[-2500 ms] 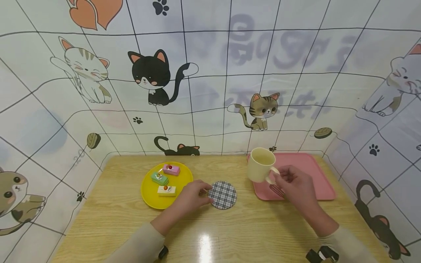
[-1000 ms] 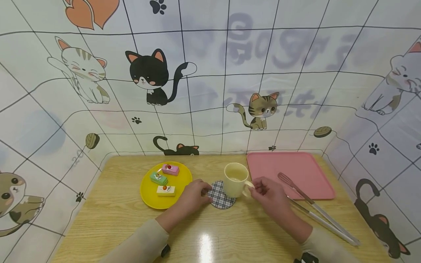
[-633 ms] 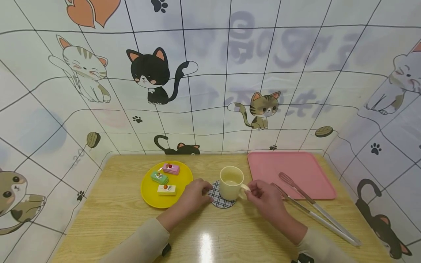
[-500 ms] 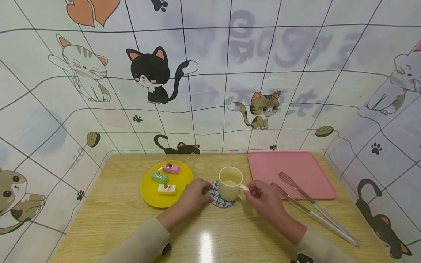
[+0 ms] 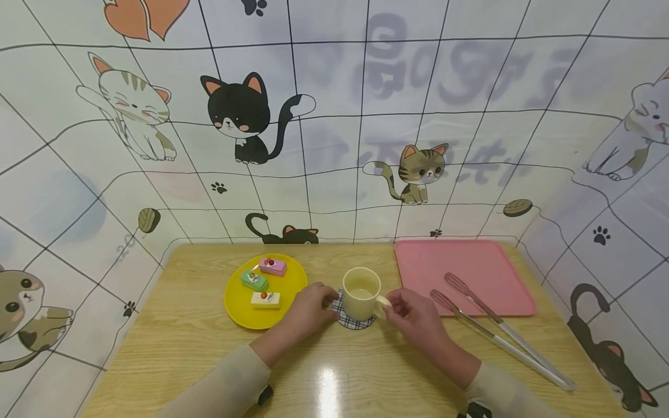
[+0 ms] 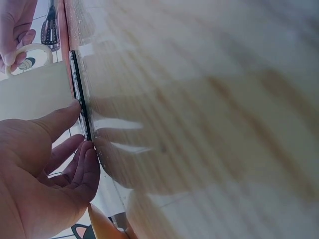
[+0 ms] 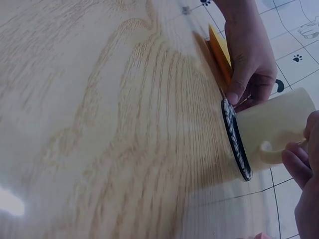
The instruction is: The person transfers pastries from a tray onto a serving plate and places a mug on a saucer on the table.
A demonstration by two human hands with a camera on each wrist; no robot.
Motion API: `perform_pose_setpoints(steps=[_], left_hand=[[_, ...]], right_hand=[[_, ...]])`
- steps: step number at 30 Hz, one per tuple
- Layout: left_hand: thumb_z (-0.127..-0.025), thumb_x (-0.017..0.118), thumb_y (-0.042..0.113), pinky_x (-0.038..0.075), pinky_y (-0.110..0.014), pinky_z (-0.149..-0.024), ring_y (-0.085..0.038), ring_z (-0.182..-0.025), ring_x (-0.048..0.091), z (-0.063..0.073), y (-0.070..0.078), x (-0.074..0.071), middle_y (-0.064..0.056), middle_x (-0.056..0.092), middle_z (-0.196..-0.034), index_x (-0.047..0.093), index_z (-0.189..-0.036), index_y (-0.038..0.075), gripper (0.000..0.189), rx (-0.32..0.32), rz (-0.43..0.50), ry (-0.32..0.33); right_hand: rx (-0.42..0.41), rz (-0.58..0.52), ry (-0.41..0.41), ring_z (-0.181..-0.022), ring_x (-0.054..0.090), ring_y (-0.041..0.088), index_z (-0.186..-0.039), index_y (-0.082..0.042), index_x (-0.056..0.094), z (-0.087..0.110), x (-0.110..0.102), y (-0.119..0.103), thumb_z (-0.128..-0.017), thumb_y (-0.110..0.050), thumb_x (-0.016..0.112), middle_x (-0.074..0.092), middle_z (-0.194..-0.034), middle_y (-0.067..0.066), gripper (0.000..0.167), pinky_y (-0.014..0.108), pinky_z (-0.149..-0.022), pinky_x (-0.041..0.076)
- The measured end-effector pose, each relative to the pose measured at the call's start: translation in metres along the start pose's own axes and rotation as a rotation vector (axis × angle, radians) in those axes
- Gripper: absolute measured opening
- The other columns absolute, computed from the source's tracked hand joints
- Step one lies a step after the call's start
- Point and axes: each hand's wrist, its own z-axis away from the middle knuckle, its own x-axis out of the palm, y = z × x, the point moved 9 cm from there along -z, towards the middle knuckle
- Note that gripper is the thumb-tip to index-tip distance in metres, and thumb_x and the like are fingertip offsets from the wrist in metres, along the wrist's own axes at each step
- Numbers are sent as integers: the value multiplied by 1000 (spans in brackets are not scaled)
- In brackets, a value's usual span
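A pale yellow mug stands upright over a round black-and-white checked coaster near the middle of the table. My right hand pinches the mug's handle from the right. Thumb and fingertips of my left hand hold the coaster's left edge. The left wrist view has that thumb and the fingertips at the rim of the coaster, seen edge-on. Seen from the right wrist, the mug's base is right at the coaster's top, which it mostly covers.
A yellow plate with toy cake slices in pink, green and white lies left of my left hand. At the right, a pink tray bears the whisk-shaped heads of metal tongs, whose handles reach over the table. Cat-patterned cloth walls surround the table.
My right hand has carried the mug left from over the pink tray, then down onto the coaster, bringing the tongs into full view. The left hand has stayed at the coaster's edge.
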Motion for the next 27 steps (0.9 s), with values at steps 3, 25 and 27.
perform_pose_setpoints(steps=[3, 25, 27], left_hand=[[-93, 93, 21, 58, -39, -88, -17, -96, 63, -1, 0, 0, 1, 69, -104, 81, -123, 9, 34, 7, 0, 1], [-91, 94, 20, 58, -39, -86, -17, -93, 63, -2, 0, -1, 1, 68, -101, 81, -119, 9, 33, 13, -8, 7], [-91, 94, 21, 58, -38, -86, -17, -93, 62, -2, 0, -1, 1, 68, -101, 81, -120, 9, 34, 14, -9, 7]], right_hand=[[-22, -1, 5, -74, 66, 1, -101, -11, 75, 0, 1, -2, -90, 7, 86, 73, -87, -11, 24, 24, -63, 61], [30, -29, -38, -73, 65, 3, -99, -11, 75, 0, 8, -4, -90, 8, 85, 70, -84, -11, 23, 25, -63, 61], [52, -28, -44, -73, 65, 4, -99, -11, 75, 0, 8, -3, -90, 7, 86, 69, -84, -11, 23, 25, -64, 62]])
